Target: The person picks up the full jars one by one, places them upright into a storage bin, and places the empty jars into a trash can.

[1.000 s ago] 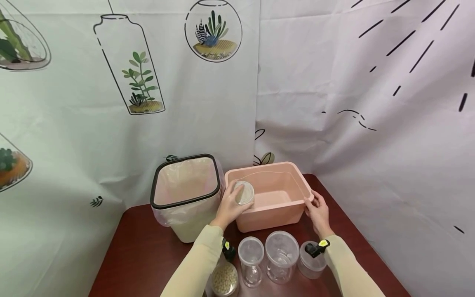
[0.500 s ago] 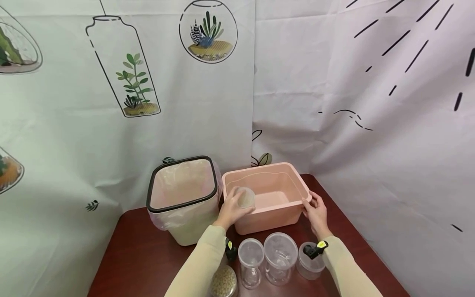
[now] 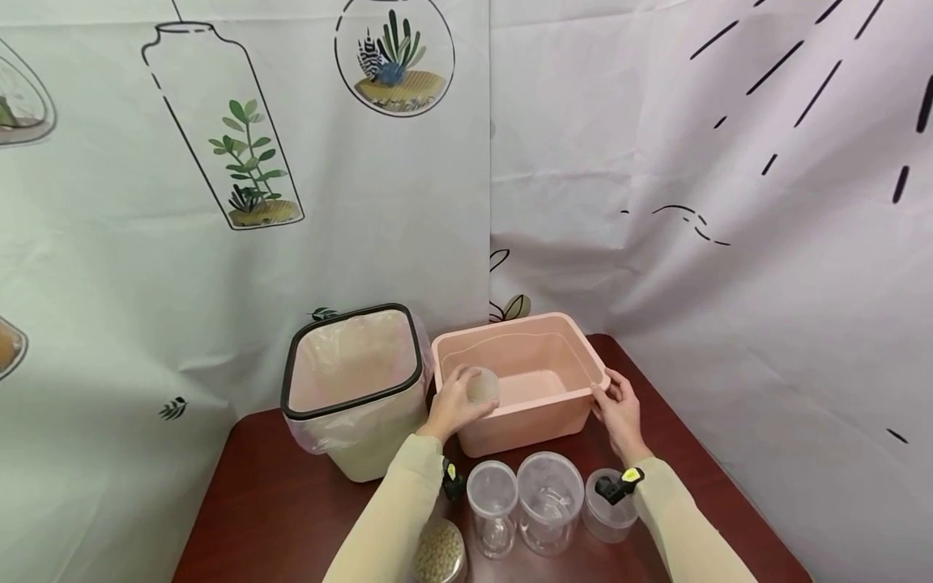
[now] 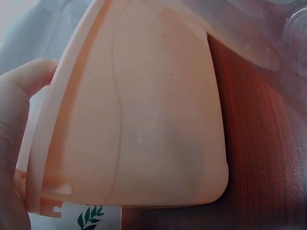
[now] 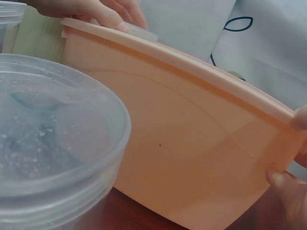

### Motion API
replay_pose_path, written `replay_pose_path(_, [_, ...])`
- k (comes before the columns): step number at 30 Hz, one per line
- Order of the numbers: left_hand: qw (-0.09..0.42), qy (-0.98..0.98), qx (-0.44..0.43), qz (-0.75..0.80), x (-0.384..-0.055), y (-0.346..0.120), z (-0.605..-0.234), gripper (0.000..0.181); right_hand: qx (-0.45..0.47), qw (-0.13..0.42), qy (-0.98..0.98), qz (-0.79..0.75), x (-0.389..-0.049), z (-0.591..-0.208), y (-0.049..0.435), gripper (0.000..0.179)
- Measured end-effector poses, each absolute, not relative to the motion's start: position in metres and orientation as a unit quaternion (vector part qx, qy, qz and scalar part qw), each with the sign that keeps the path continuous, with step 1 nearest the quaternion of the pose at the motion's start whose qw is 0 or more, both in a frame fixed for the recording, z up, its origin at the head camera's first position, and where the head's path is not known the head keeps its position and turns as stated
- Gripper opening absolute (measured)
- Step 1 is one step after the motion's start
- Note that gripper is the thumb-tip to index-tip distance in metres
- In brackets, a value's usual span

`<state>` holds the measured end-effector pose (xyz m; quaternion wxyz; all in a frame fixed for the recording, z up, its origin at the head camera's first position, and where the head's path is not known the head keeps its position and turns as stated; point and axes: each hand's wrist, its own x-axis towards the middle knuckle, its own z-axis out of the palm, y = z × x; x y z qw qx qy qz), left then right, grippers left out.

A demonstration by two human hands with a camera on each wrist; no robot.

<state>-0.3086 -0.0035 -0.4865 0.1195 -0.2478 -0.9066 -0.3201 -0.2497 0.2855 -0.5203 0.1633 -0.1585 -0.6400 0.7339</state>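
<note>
My left hand (image 3: 455,402) reaches over the left end of the pink tub (image 3: 525,425) and grips a round jar (image 3: 483,386) with a cloudy, translucent top. The jar is low inside the tub's front left corner, and its lower part is hidden. In the right wrist view the jar's pale edge (image 5: 141,32) shows just above the rim, beside the left fingers. At the tub's front right corner my right hand (image 3: 619,411) pinches the rim, the thumb (image 5: 284,187) against the outer wall. In the left wrist view the left hand (image 4: 17,110) lies along the rim, with the jar out of sight.
A bin (image 3: 364,453) with a black rim and plastic liner stands left of the tub. In front are a narrow clear jar (image 3: 492,506), a wide one (image 3: 550,502), a low one (image 3: 608,506) and a jar of pale beads (image 3: 440,555). Patterned cloth (image 3: 408,243) hangs behind the table.
My left hand has lowered the jar from the tub's rim to a little below it, inside the tub. My right hand keeps its hold on the corner. The view has shifted slightly.
</note>
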Motion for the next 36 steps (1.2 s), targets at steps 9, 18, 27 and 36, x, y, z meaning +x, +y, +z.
replay_pose_path(9, [0.121, -0.890, -0.281, -0.338, -0.310, -0.009, -0.486, 0.035, -0.158, 0.162, -0.641, 0.733, -0.248, -0.518, 0.286, 0.051])
replay_pose_path(18, [0.124, -0.854, -0.311, -0.397, -0.308, -0.013, -0.482, 0.044, -0.160, 0.155, -0.645, 0.731, -0.248, -0.517, 0.284, 0.052])
replay_pose_path(27, [0.220, -0.812, -0.342, -0.420, -0.300, -0.015, -0.477, 0.052, -0.123, 0.193, -0.623, 0.748, -0.253, -0.535, 0.292, 0.052])
replay_pose_path(36, [0.335, -0.755, -0.350, -0.442, -0.287, -0.023, -0.469, 0.045, -0.110, 0.195, -0.620, 0.752, -0.248, -0.530, 0.286, 0.053])
